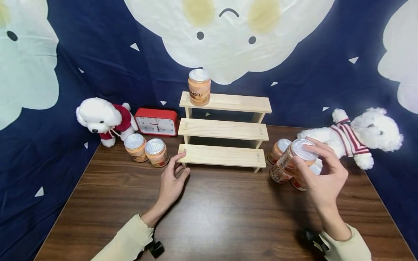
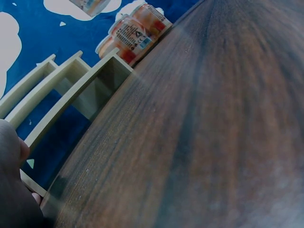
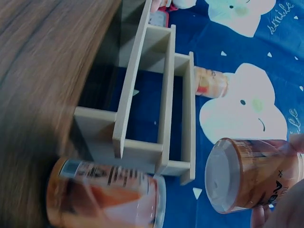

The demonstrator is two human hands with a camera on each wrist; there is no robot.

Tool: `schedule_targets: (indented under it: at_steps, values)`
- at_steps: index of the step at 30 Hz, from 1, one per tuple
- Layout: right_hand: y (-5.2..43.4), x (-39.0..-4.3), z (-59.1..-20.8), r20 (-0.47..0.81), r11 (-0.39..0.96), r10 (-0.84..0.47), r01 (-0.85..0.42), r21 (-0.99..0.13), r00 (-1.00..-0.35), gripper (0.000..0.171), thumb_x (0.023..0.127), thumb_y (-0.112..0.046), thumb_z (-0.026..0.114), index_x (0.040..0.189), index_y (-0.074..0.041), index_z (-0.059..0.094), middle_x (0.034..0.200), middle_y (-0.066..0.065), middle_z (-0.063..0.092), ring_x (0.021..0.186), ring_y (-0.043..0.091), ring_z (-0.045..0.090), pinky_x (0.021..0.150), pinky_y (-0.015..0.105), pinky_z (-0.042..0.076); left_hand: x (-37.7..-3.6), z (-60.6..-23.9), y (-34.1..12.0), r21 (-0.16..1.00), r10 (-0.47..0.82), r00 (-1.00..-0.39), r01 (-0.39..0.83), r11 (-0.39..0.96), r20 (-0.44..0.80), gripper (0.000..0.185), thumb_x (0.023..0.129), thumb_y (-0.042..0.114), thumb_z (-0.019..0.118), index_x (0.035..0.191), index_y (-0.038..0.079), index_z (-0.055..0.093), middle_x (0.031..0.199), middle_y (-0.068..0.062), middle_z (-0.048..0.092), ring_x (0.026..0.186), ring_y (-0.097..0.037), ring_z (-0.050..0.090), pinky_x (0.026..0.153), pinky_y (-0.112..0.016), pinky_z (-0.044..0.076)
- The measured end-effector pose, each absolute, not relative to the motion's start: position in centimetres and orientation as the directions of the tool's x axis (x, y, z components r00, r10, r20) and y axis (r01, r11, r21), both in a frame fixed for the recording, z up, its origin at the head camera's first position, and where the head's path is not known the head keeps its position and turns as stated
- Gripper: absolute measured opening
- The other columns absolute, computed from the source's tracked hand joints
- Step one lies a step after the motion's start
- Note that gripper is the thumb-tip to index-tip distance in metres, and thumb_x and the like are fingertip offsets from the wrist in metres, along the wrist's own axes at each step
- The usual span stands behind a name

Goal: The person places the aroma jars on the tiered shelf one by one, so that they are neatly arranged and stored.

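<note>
My right hand [image 1: 326, 177] grips an orange-labelled jar [image 1: 301, 150] with a silvery lid near its top, thumb on one side and fingers on the other. That jar is raised above several similar jars [image 1: 281, 146] grouped right of a three-step wooden rack [image 1: 222, 155]; it partly hides them. In the right wrist view its pale base [image 3: 223, 175] faces the rack. My left hand [image 1: 172, 181] touches the left end of the lowest step, fingers loosely bent and thumb apart. One jar [image 1: 199, 88] stands on the top step's left end.
Two more jars [image 1: 156, 153] stand left of the rack, before a red clock [image 1: 156, 122] and a white plush dog [image 1: 104, 119]. Another white plush toy [image 1: 352, 136] lies behind the right-hand jars. A dark blue cloud-patterned cloth [image 1: 107, 54] hangs behind the wooden table [image 1: 209, 217].
</note>
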State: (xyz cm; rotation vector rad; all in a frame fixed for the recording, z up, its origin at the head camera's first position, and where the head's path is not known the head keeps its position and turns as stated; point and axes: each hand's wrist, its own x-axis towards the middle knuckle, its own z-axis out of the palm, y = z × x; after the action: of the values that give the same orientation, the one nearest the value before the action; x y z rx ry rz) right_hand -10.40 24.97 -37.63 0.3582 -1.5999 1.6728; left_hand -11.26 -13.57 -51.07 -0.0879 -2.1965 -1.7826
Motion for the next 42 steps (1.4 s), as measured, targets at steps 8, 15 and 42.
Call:
schedule_targets:
  at_steps: [8,15,42]
  values:
    - [23.0,-11.4,-37.6,0.674,0.099,0.275,-0.677,-0.729,-0.686,0.036,0.074,0.028,0.080,0.109,0.026,0.071,0.127,0.021,0.078,0.122,0.031,0.070,0.097,0.026,0.058,-11.4,-51.8,-13.8,0.939,-0.124,-0.949,0.256,0.230,0.289,0.056,0.097,-0.008,0.074,0.150,0.007,0.064,0.157,-0.013,0.063,0.131,-0.024,0.066,0.116,-0.029,0.057]
    - [21.1,-12.4,-36.8,0.642,0.052,0.233,-0.650,-0.758,-0.731,0.036,0.077,0.025,0.082,0.113,0.023,0.073,0.132,0.025,0.075,0.126,0.033,0.068,0.095,0.024,0.062,-11.1,-50.9,-13.5,0.927,-0.133,-0.934,0.298,0.229,0.333,0.055,0.095,-0.009,0.073,0.148,0.002,0.064,0.155,-0.018,0.064,0.132,-0.023,0.064,0.114,-0.021,0.055]
    - [15.0,-18.9,-34.7,0.622,0.069,0.141,-0.619,-0.782,-0.770,0.036,0.086,0.012,0.087,0.121,0.011,0.078,0.136,0.027,0.073,0.123,0.027,0.071,0.107,0.031,0.060,-11.2,-50.8,-13.5,0.924,-0.139,-0.933,0.293,0.246,0.333,0.054,0.095,-0.009,0.074,0.147,0.003,0.065,0.153,-0.018,0.065,0.132,-0.024,0.065,0.114,-0.025,0.057]
